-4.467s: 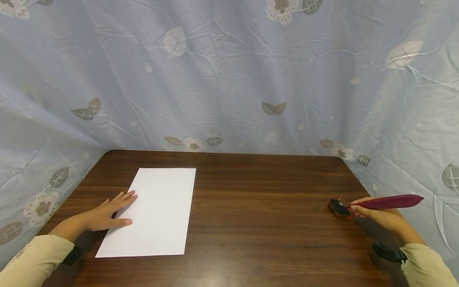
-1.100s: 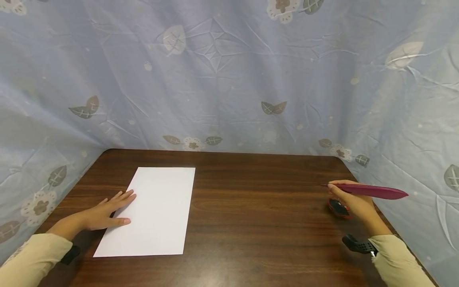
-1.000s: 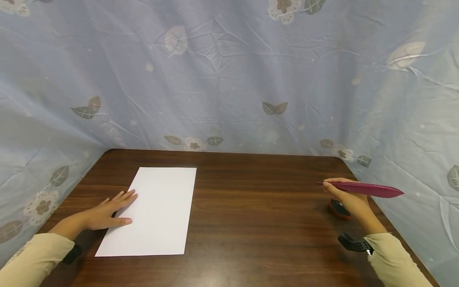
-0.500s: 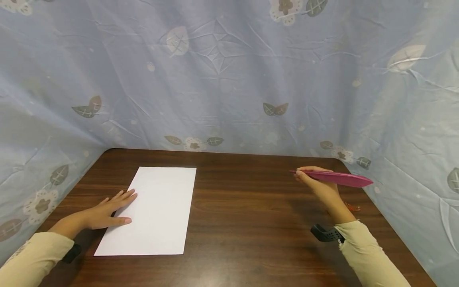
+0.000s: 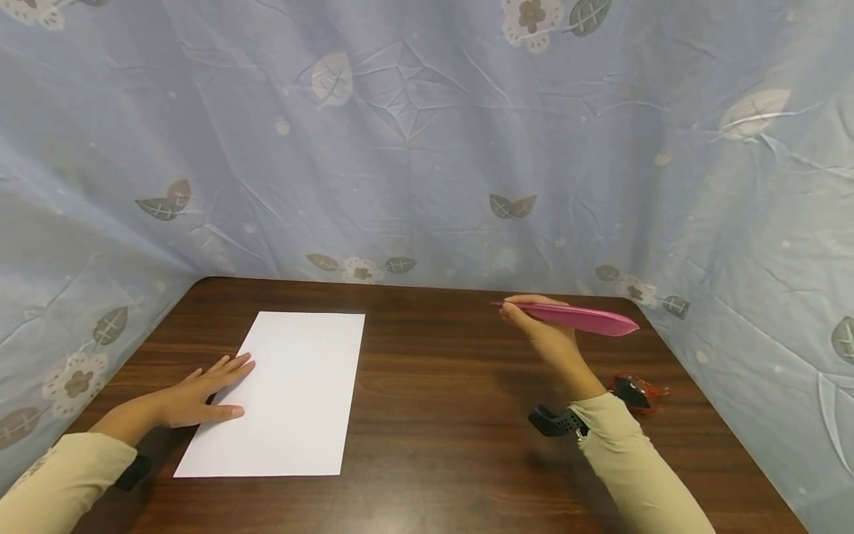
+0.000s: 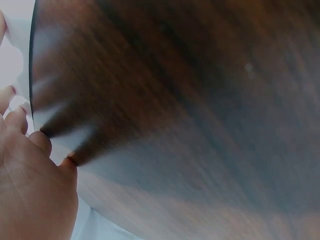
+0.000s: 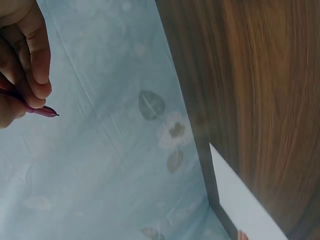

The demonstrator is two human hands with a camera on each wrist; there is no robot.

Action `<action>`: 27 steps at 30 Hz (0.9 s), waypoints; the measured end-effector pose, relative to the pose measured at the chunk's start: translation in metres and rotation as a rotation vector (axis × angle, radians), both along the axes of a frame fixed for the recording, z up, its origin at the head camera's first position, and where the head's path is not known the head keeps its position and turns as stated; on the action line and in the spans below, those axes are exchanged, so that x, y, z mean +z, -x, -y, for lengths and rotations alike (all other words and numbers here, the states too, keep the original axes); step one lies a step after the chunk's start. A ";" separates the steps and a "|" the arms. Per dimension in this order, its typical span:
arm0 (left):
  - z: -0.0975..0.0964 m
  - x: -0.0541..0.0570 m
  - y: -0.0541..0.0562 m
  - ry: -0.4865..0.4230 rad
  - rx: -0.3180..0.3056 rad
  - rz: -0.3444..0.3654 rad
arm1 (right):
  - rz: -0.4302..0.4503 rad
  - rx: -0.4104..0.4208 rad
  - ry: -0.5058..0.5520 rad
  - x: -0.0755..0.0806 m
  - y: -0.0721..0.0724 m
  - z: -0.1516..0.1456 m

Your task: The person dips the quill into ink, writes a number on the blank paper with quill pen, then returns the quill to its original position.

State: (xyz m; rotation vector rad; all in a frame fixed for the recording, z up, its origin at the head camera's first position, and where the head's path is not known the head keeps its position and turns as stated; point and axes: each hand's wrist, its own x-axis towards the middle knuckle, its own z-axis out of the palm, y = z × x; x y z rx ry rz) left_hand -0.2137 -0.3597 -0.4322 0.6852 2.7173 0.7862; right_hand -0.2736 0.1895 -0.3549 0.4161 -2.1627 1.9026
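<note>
A white sheet of paper (image 5: 300,400) lies on the brown wooden table (image 5: 440,415), left of centre. Its left edge is under my left hand (image 5: 190,402), which rests flat with fingers spread and thumb out. In the left wrist view that hand's fingertips meet the white paper (image 6: 17,40). My right hand (image 5: 552,343) is raised over the far right part of the table. Between thumb and fingers it pinches a magenta feather-shaped pen (image 5: 587,319), whose broad end points right. The right wrist view shows the fine dark writing tip of the pen (image 7: 46,111) pointing away from the fingers.
A red see-through object with a black middle (image 5: 630,393) sits on the table at the right, partly behind the right sleeve (image 5: 634,460). A pale blue curtain (image 5: 440,163) with leaves and flowers hangs along the back and both sides. Each wrist wears a black band.
My right hand, at first beside the red and black object, has lifted the feather-shaped pen and carried it left and away from me. The left hand and paper stay put.
</note>
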 end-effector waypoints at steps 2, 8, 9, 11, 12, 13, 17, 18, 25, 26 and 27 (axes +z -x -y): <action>0.000 0.000 0.000 0.000 -0.002 -0.002 | 0.012 0.002 0.018 -0.001 0.001 0.009; -0.001 0.002 0.000 0.009 -0.002 -0.006 | 0.020 0.036 0.101 -0.008 0.007 0.036; -0.001 0.002 0.000 0.010 0.000 -0.006 | 0.014 0.045 0.120 -0.010 0.008 0.040; -0.002 0.002 -0.001 0.008 0.002 -0.002 | 0.007 0.060 0.152 -0.013 0.011 0.050; -0.002 0.002 -0.001 0.009 0.004 0.001 | 0.006 0.066 0.163 -0.014 0.012 0.055; -0.002 0.002 -0.001 0.010 0.005 0.002 | 0.005 0.073 0.176 -0.015 0.013 0.060; -0.002 0.002 -0.001 0.010 0.010 0.007 | 0.008 0.090 0.213 -0.018 0.014 0.082; -0.002 0.002 -0.001 0.010 0.011 0.008 | 0.006 0.093 0.216 -0.018 0.014 0.088; -0.001 0.000 -0.001 0.011 0.008 -0.002 | 0.040 0.103 0.218 -0.022 0.013 0.129; -0.001 0.000 -0.001 0.009 0.006 -0.003 | 0.052 0.101 0.220 -0.023 0.013 0.134; -0.002 0.000 -0.001 0.005 0.004 -0.004 | 0.063 0.101 0.223 -0.024 0.013 0.140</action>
